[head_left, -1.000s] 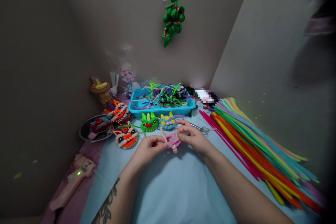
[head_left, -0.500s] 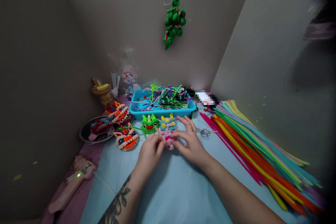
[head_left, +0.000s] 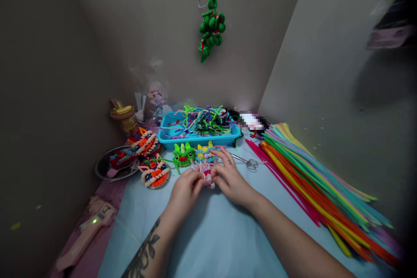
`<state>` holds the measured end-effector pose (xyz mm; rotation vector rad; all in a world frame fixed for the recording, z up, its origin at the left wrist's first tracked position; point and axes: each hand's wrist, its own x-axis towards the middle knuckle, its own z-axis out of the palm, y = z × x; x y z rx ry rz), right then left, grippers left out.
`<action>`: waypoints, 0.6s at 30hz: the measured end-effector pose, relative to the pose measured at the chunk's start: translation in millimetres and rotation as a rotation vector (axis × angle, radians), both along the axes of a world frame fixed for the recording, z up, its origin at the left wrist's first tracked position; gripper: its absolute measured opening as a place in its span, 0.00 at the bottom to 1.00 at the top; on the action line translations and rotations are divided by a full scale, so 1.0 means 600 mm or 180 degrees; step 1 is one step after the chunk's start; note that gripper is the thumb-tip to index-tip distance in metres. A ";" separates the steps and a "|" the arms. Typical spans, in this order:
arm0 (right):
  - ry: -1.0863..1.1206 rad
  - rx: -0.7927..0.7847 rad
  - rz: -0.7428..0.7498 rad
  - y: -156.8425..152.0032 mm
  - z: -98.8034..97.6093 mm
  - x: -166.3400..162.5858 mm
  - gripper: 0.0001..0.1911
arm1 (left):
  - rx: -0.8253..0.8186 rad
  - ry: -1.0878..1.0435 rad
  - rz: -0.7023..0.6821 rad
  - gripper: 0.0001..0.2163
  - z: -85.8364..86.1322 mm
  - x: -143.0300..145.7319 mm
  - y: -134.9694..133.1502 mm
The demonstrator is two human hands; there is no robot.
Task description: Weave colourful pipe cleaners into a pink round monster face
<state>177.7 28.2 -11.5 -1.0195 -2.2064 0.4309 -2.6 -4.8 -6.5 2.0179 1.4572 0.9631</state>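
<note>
The pink pipe-cleaner piece (head_left: 207, 174) is at the centre of the frame, just below mid-height, between the two hands. The left hand (head_left: 185, 187) grips its left side in a narrow pinch. The right hand (head_left: 233, 181) closes thumb and index finger on its right side; its other fingers are raised and spread. The exact contact points are partly hidden.

CAUTION: Uneven pull between the two pinches is likely to bend the piece out of shape. If either pinch slackens, the upright pale ends at its upper edge may spring loose.

The right hand's raised fingers extend over the blue-and-yellow pipe-cleaner face (head_left: 202, 154), beside the green pipe-cleaner face (head_left: 183, 156). A careless sweep may displace both. Reaching towards the right of centre without looking risks contact with the metal scissors (head_left: 252, 164).

In the lower left, the pink tool (head_left: 85, 238), apparently a glue gun, shows a lit green indicator. If it is hot, brushing it with the left forearm could cause a burn
</note>
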 end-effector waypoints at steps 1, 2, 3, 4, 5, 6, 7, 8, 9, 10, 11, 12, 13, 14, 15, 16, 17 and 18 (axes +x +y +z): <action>0.0012 0.0029 0.0029 0.000 0.000 0.001 0.06 | 0.0008 0.0010 0.0003 0.07 0.001 0.000 0.000; 0.0024 0.0047 0.0054 0.000 0.001 0.001 0.06 | 0.0010 0.0023 0.0013 0.08 0.001 0.000 -0.001; 0.0037 0.0058 0.0075 0.001 0.001 0.002 0.06 | 0.0014 0.0033 0.0031 0.08 0.001 0.000 -0.001; 0.0057 0.0065 0.0089 0.001 0.002 0.002 0.06 | 0.0017 0.0045 0.0052 0.08 0.001 0.000 -0.002; 0.0078 0.0065 0.0096 0.002 0.002 0.002 0.06 | 0.0025 0.0058 0.0086 0.08 0.001 0.001 -0.003; 0.0106 0.0060 0.0091 0.002 0.003 0.002 0.06 | 0.0042 0.0071 0.0137 0.08 0.001 0.002 -0.003; 0.0141 0.0055 0.0074 0.002 0.003 0.001 0.05 | 0.0065 0.0085 0.0202 0.09 0.001 0.003 -0.004; 0.0180 0.0050 0.0052 0.002 0.003 0.000 0.05 | 0.0089 0.0100 0.0270 0.09 0.000 0.005 -0.005; 0.0225 0.0050 0.0031 0.001 0.003 -0.001 0.04 | 0.0110 0.0118 0.0332 0.09 0.000 0.007 -0.006; 0.0273 0.0051 0.0012 0.000 0.002 -0.003 0.03 | 0.0129 0.0133 0.0384 0.09 -0.001 0.010 -0.007; 0.0324 0.0047 -0.0006 0.000 0.001 -0.005 0.03 | 0.0144 0.0142 0.0420 0.09 -0.001 0.012 -0.008; 0.0375 0.0036 -0.0026 -0.001 0.000 -0.007 0.02 | 0.0146 0.0146 0.0437 0.08 -0.002 0.014 -0.009; 0.0424 0.0020 -0.0055 -0.001 -0.002 -0.009 0.02 | 0.0136 0.0143 0.0442 0.09 -0.003 0.016 -0.009; 0.0466 0.0002 -0.0091 0.000 -0.004 -0.010 0.02 | 0.0121 0.0131 0.0438 0.09 -0.004 0.017 -0.009; 0.0491 -0.0014 -0.0129 0.000 -0.006 -0.011 0.03 | 0.0107 0.0109 0.0414 0.09 -0.004 0.017 -0.009; 0.0499 -0.0024 -0.0170 0.001 -0.008 -0.012 0.02 | 0.0096 0.0083 0.0368 0.09 -0.005 0.017 -0.008; 0.0500 -0.0023 -0.0210 0.002 -0.010 -0.012 0.02 | 0.0089 0.0058 0.0306 0.08 -0.006 0.016 -0.008; 0.0495 -0.0015 -0.0251 0.003 -0.012 -0.011 0.03 | 0.0093 0.0041 0.0241 0.08 -0.007 0.015 -0.007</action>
